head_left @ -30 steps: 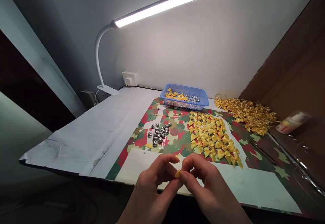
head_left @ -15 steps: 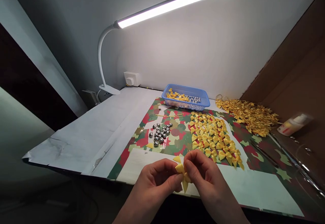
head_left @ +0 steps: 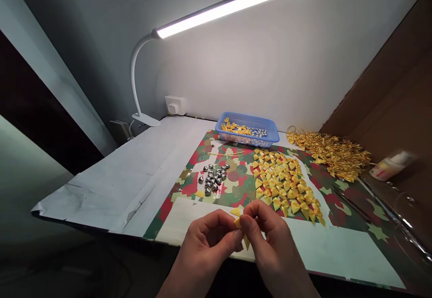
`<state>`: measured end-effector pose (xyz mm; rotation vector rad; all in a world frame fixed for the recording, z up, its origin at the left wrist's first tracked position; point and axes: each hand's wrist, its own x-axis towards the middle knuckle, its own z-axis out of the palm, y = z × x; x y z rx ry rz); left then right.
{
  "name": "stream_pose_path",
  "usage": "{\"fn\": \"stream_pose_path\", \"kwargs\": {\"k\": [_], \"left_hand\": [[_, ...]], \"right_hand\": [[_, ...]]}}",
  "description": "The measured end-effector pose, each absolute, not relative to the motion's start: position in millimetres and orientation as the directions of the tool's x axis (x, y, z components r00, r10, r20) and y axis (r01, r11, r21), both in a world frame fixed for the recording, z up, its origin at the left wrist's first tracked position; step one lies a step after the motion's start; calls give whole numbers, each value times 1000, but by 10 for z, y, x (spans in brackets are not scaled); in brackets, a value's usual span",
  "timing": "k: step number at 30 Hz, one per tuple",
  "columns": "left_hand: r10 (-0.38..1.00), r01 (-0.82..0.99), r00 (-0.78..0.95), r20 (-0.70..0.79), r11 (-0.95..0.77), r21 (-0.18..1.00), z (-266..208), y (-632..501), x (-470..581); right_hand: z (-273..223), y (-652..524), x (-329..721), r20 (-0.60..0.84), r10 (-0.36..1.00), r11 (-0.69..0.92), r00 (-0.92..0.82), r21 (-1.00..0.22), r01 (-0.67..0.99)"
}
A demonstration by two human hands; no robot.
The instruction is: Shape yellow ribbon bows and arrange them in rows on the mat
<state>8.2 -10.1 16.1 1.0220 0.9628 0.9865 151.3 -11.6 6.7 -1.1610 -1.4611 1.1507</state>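
Observation:
Between my fingertips is a yellow ribbon bow [head_left: 237, 222], held near the table's front edge and mostly covered by the fingers. My left hand [head_left: 212, 244] pinches it from the left with thumb and index finger. My right hand [head_left: 270, 239] closes on it from the right, thumb and index finger together over its middle. Beyond my hands lie rows of yellow bows [head_left: 283, 183] on the camouflage-patterned mat [head_left: 236, 196]. Left of these rows is a cluster of silver heart-shaped bells or beads [head_left: 212, 180].
A blue basket [head_left: 249, 120] with bows and silver pieces stands at the back. Gold twist ties [head_left: 340, 154] are heaped at the right, near a white bottle [head_left: 389, 166]. Tweezers [head_left: 351, 203] lie on the mat. A lamp [head_left: 135, 73] arches over from the left.
My right thumb and fingers have shifted left and slightly up over the bow, hiding more of it. The left hand keeps its pinch almost in place.

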Motion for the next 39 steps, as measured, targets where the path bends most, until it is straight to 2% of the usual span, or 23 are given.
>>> {"fn": "stream_pose_path", "kwargs": {"k": [2,4,10,12,15,18,26,32,35,39], "left_hand": [[955,-179,246,-168,215,960,153,-105,86],[954,-190,244,-175,224,956,140,-114,93],[957,-339,189,-222,275,899,130,-139,123],[952,-370,189,-241,296,881,136,-142,131],[932,-417,216,-291,357,836,138,-143,136],[921,-468,218,-323,389,794,140,-144,129],[926,-228,299,-228,302,926,152,-107,141],[920,-221,334,-206,289,932,108,-100,109],[912,-172,363,-191,267,948,137,-107,85],[918,-170,351,-185,257,951,210,-115,91]], "right_hand": [[42,-110,1487,181,981,193,-75,-955,226],[36,-97,1491,190,978,205,-83,-948,243],[-18,-114,1621,-13,997,-12,-82,-1000,12],[-51,-130,1655,-70,988,-79,-137,-995,-62],[-64,-136,1674,-62,974,-77,-216,-995,-63],[-17,-133,1668,-38,983,-37,-182,-999,12],[52,-183,1620,-61,979,-29,-193,-986,163],[59,-207,1622,-31,985,12,-170,-969,248],[57,-209,1602,-19,989,15,-150,-974,224],[50,-201,1551,-50,986,-39,-160,-997,68]]}}
